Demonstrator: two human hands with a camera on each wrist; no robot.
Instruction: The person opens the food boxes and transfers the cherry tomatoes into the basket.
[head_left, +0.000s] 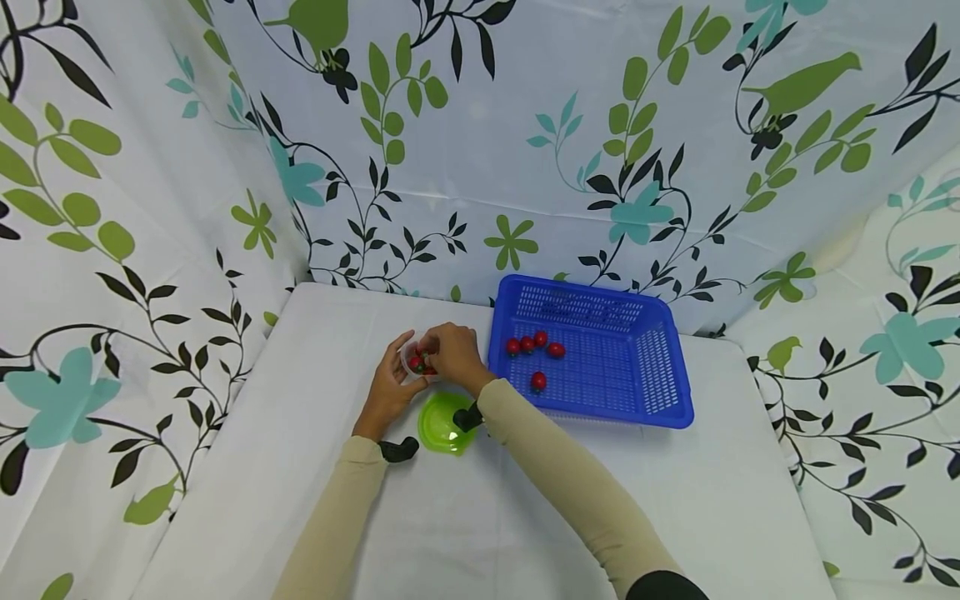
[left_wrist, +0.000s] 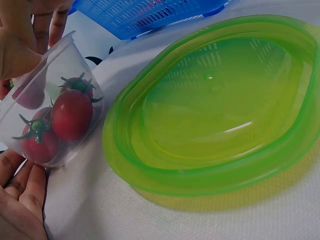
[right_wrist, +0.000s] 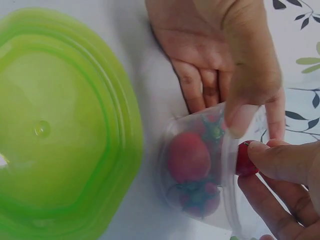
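A small clear plastic container (left_wrist: 75, 55) with several cherry tomatoes (left_wrist: 72, 115) inside sits in my left hand (head_left: 386, 393), the thumb lying against its rim in the right wrist view. At the container's mouth, my right hand (head_left: 456, 357) pinches a red cherry tomato (right_wrist: 245, 161) between thumb and fingers. In the right wrist view the tomatoes (right_wrist: 189, 157) inside show through the wall, green stems on them. A translucent green lid (head_left: 441, 427) lies on the table just below the hands, partly covered by the right wrist's black strap in the head view.
To the right stands a blue perforated basket (head_left: 615, 367) with several cherry tomatoes (head_left: 538, 382) in its left part. The table (head_left: 420, 533) has a white cloth. Behind and beside it hang patterned curtains (head_left: 480, 200).
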